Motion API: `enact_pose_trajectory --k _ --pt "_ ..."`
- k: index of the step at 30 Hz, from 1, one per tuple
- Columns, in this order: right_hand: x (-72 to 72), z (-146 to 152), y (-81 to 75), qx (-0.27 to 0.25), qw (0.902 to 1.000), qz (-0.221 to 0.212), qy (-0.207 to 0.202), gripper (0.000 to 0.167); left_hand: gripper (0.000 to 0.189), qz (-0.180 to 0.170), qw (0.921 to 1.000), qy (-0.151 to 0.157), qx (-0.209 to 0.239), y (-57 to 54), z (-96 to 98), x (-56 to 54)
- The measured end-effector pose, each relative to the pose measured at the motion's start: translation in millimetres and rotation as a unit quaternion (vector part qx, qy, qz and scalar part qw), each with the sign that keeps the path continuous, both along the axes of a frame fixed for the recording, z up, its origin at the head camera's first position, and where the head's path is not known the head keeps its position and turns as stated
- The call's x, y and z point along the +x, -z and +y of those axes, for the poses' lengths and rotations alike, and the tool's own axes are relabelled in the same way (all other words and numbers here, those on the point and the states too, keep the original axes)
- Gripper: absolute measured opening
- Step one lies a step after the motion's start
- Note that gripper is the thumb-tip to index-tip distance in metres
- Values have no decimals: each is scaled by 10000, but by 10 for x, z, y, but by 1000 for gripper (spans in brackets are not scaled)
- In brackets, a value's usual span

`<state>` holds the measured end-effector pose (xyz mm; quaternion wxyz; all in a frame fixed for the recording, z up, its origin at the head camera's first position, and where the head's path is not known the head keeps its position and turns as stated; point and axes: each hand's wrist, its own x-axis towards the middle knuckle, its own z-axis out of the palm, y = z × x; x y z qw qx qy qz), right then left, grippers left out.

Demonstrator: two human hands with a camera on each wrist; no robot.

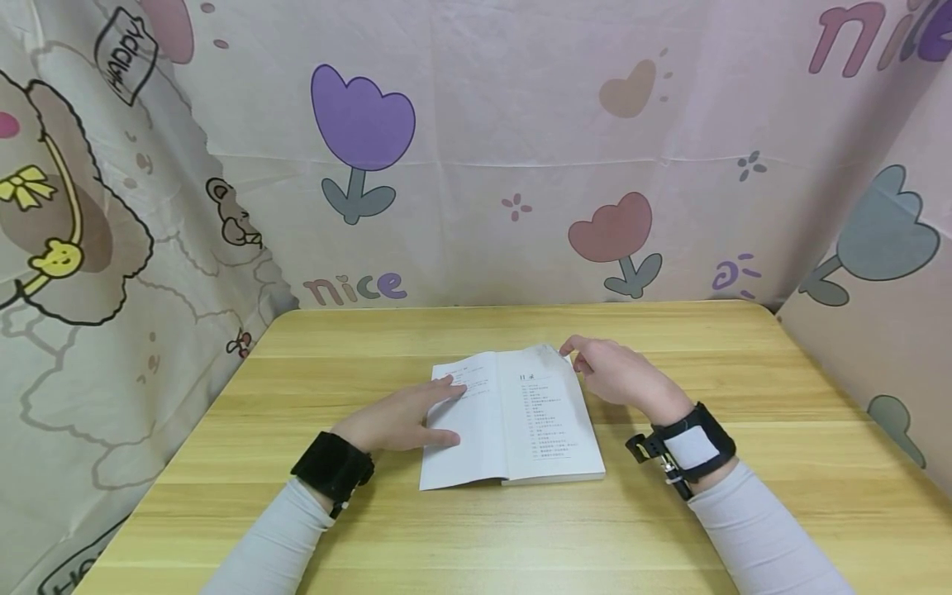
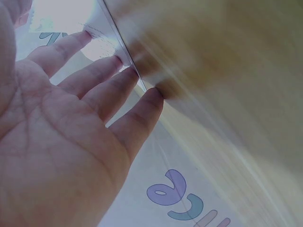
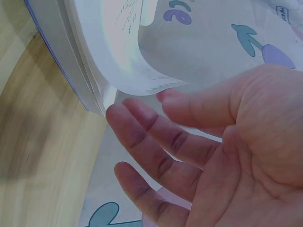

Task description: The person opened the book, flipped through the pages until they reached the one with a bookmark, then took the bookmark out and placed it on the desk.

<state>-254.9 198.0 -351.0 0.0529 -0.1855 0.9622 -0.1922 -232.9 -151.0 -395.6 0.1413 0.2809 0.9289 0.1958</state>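
An open book [image 1: 550, 421] lies on the table, with a contents list printed in Chinese on its right-hand page. My left hand [image 1: 402, 417] rests on the left page with its fingers spread and fairly straight. In the left wrist view, the fingertips [image 2: 154, 94] reach the book's outer edge. At the top right corner of the book, my right hand [image 1: 613, 372] pinches a page corner between thumb and index finger. The right wrist view shows that page [image 3: 128, 71] curling up from the stack, while the other fingers [image 3: 142, 137] stay loosely bent beside the book.
The book lies on a light wood-grain table [image 1: 357, 339]. A printed cloth [image 1: 476, 231] with flowers and lettering hangs behind the table and along both sides. Black straps [image 1: 330, 471] are worn on both wrists.
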Motion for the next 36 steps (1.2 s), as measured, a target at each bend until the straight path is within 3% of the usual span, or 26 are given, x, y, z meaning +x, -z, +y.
enact_pose_trajectory --k 6,18,36 --pt "-21 30 -6 -170 9996 -218 39 45 81 -5 10000 -10 66 1 -5 -3" --pt "-43 57 2 -237 9995 -195 -65 48 79 39 9998 -34 187 -2 -15 -14" --pt "-55 67 1 -518 9978 -338 -243 38 76 64 9996 -150 227 9 -48 -35"
